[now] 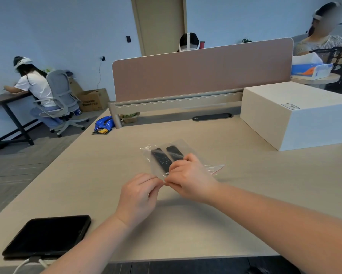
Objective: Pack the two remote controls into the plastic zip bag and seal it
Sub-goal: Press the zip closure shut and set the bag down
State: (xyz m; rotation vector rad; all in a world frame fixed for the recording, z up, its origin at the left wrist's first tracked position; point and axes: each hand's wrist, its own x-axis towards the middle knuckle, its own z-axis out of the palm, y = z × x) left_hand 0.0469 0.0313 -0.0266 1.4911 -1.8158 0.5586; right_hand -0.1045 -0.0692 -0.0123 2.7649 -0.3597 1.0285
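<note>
A clear plastic zip bag (188, 147) with a red strip along its near edge lies on the beige desk (235, 184). Two black remote controls sit side by side inside it, one on the left (160, 159) and one on the right (174, 152). My left hand (138, 194) pinches the bag's near left corner. My right hand (189, 178) pinches the same near edge right beside it and covers the lower ends of the remotes. The fingertips of both hands almost touch.
A black tablet (47, 236) with a white cable lies at the near left. A large white box (296, 113) stands at the right. A pink divider (201, 74) runs along the desk's far side, with snack packets (103, 125) at the far left. Other people sit beyond.
</note>
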